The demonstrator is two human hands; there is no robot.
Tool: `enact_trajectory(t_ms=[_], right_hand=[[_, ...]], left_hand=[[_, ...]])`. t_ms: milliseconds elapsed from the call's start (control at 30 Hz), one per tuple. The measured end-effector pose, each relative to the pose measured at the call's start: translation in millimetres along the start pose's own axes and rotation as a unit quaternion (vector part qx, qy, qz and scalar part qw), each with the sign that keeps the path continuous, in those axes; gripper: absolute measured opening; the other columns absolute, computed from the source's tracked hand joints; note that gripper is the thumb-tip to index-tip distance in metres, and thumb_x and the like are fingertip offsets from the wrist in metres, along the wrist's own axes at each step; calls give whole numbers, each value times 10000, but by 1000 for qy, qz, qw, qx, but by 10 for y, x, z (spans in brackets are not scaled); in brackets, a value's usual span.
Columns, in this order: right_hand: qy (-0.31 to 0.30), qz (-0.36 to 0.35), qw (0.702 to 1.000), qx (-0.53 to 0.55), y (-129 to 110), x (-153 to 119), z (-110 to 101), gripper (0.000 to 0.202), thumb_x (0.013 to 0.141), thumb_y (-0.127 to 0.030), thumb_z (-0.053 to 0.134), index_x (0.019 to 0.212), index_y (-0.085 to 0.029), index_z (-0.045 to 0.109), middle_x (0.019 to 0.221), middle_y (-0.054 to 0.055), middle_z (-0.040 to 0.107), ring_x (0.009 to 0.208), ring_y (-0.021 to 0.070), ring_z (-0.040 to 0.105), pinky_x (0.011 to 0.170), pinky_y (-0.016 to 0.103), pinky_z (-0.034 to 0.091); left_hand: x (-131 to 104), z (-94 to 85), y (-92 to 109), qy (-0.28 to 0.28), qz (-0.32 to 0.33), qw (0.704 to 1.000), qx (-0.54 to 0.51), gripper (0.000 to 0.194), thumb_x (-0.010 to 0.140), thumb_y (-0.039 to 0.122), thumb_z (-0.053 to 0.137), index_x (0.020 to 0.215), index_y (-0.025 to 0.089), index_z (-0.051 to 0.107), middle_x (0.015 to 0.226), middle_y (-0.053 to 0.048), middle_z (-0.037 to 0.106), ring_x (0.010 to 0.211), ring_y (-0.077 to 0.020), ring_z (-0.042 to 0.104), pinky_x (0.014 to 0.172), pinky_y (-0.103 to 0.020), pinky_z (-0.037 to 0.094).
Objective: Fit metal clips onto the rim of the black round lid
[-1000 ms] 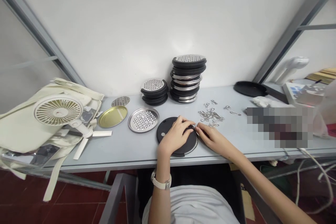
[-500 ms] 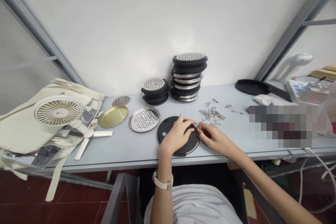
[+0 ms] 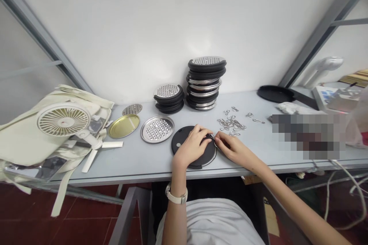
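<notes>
A black round disc point(image 3: 184, 136) with a metal edge on its right lies flat near the front of the table. My left hand point(image 3: 195, 146) rests across it, thumb and fingers bent toward its upper right rim and holding it there. At that rim, the fingertips of my right hand point(image 3: 230, 147) pinch a small metal wire clip point(image 3: 212, 136), mostly hidden by the fingers. Several loose wire clips point(image 3: 231, 123) lie scattered just beyond my right hand. To the left of the disc sits a round metal grater plate point(image 3: 158, 130).
Stacks of black-rimmed discs, one tall point(image 3: 204, 84) and one short point(image 3: 169, 99), stand by the wall. Farther left are a gold-coloured lid point(image 3: 124, 126), a perforated disc point(image 3: 132, 109), a small fan point(image 3: 63, 119) and a cream bag point(image 3: 20, 138). A black pan point(image 3: 276, 93) lies back right.
Both hands stay at the disc's upper right rim, with only slight finger movement around the clip. The whole view has shifted slightly.
</notes>
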State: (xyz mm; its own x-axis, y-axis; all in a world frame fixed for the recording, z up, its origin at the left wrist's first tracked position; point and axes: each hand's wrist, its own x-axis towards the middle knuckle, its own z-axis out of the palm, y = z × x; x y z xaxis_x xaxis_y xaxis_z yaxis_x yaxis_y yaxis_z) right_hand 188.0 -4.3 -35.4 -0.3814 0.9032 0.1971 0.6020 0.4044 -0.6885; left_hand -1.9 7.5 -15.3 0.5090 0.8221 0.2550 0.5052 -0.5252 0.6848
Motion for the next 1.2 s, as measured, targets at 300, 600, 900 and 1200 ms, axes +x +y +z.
enact_trajectory(t_ms=[300,600,900,1200], right_hand=[[4,-4,1000,-13,-7,17,4,278,978,-367,340,761,-218,430,597,-54,414,534,130,424,546,256,333],[6,-6,1000,-11,-17,1,-10,286,981,-360,330,747,-218,411,601,-48,414,546,130,419,550,258,346],[6,-6,1000,-3,-7,3,-1,283,974,-360,347,743,-213,420,593,-55,399,536,120,400,532,250,333],[3,-3,1000,9,4,7,5,298,976,-379,338,737,-216,409,597,-59,386,538,120,391,528,247,333]], left_hand=[[-9,32,-29,5,-1,1000,-21,272,930,256,460,1189,250,543,1156,-61,496,1082,-201,550,1004,-368,440],[-3,13,-5,6,2,1000,-28,209,928,241,466,1118,231,551,1143,-56,495,1059,-187,554,994,-365,440],[-4,-18,31,4,24,1000,5,218,938,229,439,1120,226,560,1104,-61,503,1096,-202,505,1015,-364,407],[5,-23,30,2,39,999,29,228,945,226,428,1129,213,562,1101,-67,508,1079,-206,503,1004,-373,409]])
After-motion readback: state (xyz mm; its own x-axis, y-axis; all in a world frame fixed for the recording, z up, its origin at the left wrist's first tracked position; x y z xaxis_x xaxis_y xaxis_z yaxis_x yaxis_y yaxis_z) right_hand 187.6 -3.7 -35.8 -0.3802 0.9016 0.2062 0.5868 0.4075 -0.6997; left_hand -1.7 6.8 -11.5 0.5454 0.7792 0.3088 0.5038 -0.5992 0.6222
